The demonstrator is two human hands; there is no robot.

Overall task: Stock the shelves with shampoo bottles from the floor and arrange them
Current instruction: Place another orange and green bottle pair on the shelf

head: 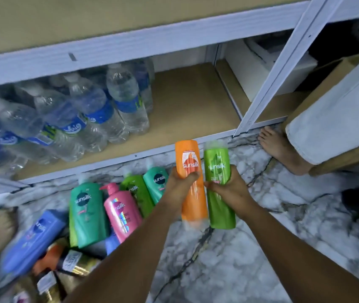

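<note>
My left hand (179, 184) grips an orange shampoo bottle (192, 193), held upright above the marble floor. Beside it my right hand (229, 190) grips a light green shampoo bottle (219, 204), almost touching the orange one. Both bottles hang just in front of the lowest shelf board (194, 110). On the floor to the left lie several more shampoo bottles: a teal one (86, 215), a pink pump bottle (121, 213), a green one (138, 193), another teal one (156, 182) and a blue one (34, 237).
Several water bottles (75, 119) fill the left part of the lowest shelf; its right part is bare board. A white shelf post (268, 88) stands at the right. A person's bare foot (281, 147) and a cardboard box (331, 119) are beyond it. Gold and orange bottles (73, 263) lie at bottom left.
</note>
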